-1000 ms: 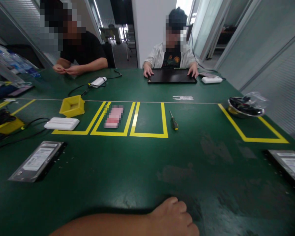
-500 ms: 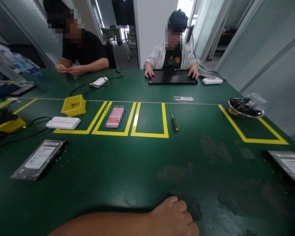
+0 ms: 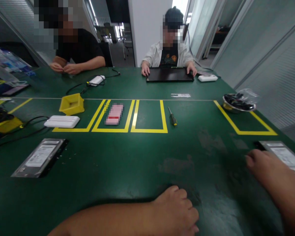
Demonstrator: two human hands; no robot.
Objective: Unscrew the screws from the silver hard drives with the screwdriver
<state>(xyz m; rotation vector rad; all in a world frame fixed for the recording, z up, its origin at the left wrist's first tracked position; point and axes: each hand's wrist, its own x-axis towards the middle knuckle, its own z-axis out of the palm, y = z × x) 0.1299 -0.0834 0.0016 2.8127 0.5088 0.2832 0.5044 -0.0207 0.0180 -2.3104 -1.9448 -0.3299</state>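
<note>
My left hand (image 3: 178, 208) lies on the green table at the bottom middle, its forearm running in from the lower left. Its fingers are curled into a loose fist, and nothing shows in them. At the right, my right hand (image 3: 270, 167) hovers over the table with curled fingers and no object visible in it. It overlaps the near side of a hard drive (image 3: 282, 151); whether they touch I cannot tell. Another hard drive (image 3: 40, 159) lies label up at the left. Beyond my hands, a screwdriver (image 3: 172, 118) with a dark handle and yellow end rests on the table.
Yellow tape (image 3: 149, 131) marks rectangles, one around a pink blurred item (image 3: 114, 114). A yellow bin (image 3: 71, 104), a white power strip (image 3: 62, 121) and a metal bowl (image 3: 238, 106) of dark items stand farther back. Two people sit opposite, one holding a black panel (image 3: 170, 74).
My right hand has come into view from the right, beside the right hard drive. My left hand stays nearly in place. The view has shifted slightly.
</note>
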